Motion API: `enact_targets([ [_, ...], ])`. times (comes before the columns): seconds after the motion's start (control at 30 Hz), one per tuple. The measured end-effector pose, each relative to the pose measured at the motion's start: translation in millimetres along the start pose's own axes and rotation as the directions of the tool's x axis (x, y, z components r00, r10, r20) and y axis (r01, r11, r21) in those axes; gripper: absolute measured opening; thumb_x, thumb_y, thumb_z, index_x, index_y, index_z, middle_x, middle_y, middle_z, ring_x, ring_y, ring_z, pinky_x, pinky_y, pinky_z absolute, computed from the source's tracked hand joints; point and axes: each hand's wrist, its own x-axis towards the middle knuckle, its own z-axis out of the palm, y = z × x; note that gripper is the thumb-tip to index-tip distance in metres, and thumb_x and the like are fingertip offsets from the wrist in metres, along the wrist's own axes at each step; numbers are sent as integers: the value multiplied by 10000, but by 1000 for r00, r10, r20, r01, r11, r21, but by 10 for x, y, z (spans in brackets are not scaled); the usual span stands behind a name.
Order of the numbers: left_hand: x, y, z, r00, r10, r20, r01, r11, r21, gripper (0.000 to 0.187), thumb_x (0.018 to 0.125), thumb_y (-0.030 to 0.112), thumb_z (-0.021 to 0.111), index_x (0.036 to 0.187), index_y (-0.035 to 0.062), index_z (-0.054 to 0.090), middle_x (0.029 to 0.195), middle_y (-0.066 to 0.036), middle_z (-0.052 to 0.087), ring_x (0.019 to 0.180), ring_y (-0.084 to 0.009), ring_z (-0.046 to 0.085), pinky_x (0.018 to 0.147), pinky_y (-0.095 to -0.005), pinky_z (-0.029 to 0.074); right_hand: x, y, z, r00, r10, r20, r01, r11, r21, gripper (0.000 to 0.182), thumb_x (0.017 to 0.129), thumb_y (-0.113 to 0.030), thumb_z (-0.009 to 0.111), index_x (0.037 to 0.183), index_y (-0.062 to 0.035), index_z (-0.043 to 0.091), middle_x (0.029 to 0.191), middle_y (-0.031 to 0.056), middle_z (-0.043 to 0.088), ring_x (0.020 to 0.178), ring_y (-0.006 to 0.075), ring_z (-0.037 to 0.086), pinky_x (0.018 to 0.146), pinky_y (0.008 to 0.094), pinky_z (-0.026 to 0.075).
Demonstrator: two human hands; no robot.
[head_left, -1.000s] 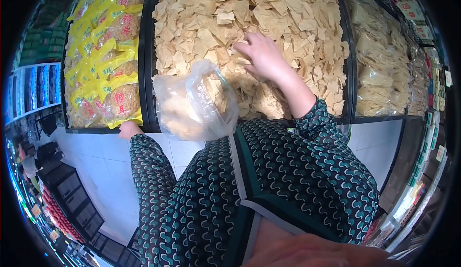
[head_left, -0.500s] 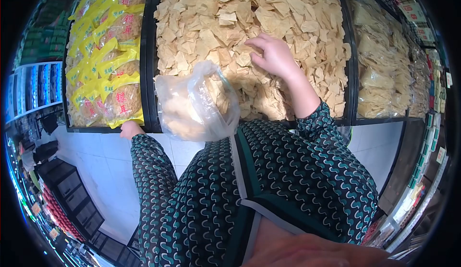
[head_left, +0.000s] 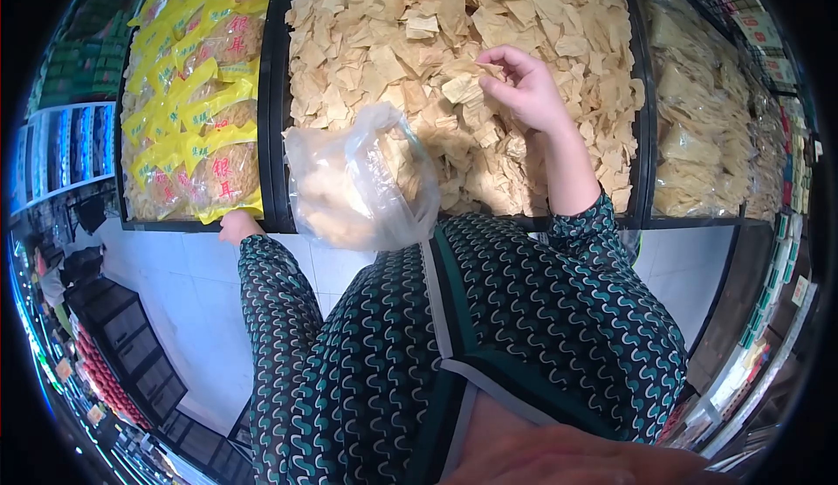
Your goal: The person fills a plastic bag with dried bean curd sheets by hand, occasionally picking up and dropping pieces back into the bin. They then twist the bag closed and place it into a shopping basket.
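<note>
Black garment point(head_left: 541, 310) with wavy teal-and-white pattern

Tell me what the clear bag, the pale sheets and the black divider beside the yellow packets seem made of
Clear bag: probably thin plastic film, given its wrinkles and shine. Pale sheets: likely dried foodstuff, matte, with curled, ragged edges. Black divider: perhaps plastic or painted metal, from its even, dark surface.

Below us we see a pale tiled floor point(head_left: 205, 302), faintly blue and crossed by thin seams. On the left we make out a rack point(head_left: 65, 155) glowing blue-white and, nearer, a row of dark cabinets point(head_left: 127, 341). On the right, price signs point(head_left: 759, 29) show at the far end, and crowded shelves point(head_left: 742, 367) curve along the edge.
</note>
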Motion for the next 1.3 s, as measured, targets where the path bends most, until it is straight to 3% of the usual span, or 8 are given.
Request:
enact_targets([
  [0.3,-105,3,-116,1000,22,-14,-22,1000,22,247,924,162,590,1154,100,657,1124,-42,673,1029,-224,652,814,-439,507,-275,-216,1021,810,-12,586,44,998,-39,260,771,-124,663,1023,-61,656,818,28,642,703,123,584,660,266,482],
  [0.47,-214,13,-299,996,49,73,-49,999,-2,287,950,156,496,1169,-1,593,1130,-103,660,988,-237,662,839,-394,471,-424,-126,1731,798,87,597,-159,985,70,249,839,-90,679,1067,-5,624,892,50,649,805,118,617,714,286,517],
  [0.6,-294,32,-436,990,52,130,-59,997,52,394,837,192,719,1212,111,625,1206,-44,637,1069,-208,627,873,-428,476,-428,298,2149,816,125,564,-444,761,473,384,862,-74,665,1223,-32,540,1105,88,605,1030,142,596,857,307,514],
  [0.67,-184,43,-308,993,33,110,-37,999,39,465,788,170,772,1224,120,621,1212,-30,640,1083,-211,623,871,-440,478,-448,399,2191,876,-259,407,256,965,64,420,895,-114,640,1277,-25,487,1213,118,565,1149,192,549,976,344,464],
  [0.77,-128,38,-191,996,2,85,-3,1000,18,464,783,178,776,1218,116,625,1215,-36,640,1087,-211,624,874,-450,480,-586,595,1992,906,-328,267,418,795,-440,443,796,-260,645,1187,-55,606,1228,160,598,1191,303,529,1016,396,411],
  [0.87,-180,27,-264,993,31,111,-36,998,48,379,834,163,717,1201,109,637,1195,-38,649,1087,-214,626,869,-450,478,-438,-197,1141,870,-229,436,397,851,-345,501,750,-274,703,1183,-42,606,1170,150,620,1137,311,555,988,400,433],
  [1.07,-89,17,-139,996,46,82,-49,998,44,258,899,147,616,1150,111,658,1113,-31,684,1003,-205,665,807,-404,468,-526,-125,-46,856,-466,-224,77,543,-836,757,646,-366,849,1236,-23,522,1218,178,541,1137,354,496,987,458,410],
  [1.3,-97,20,-165,1000,8,17,-7,1000,-28,217,914,150,587,1105,99,677,1073,-43,695,951,-203,678,765,-379,473,-627,-24,-273,931,-139,-337,-245,446,-861,986,565,-396,880,1377,-54,438,1314,208,460,1199,384,428,1027,462,376],
])
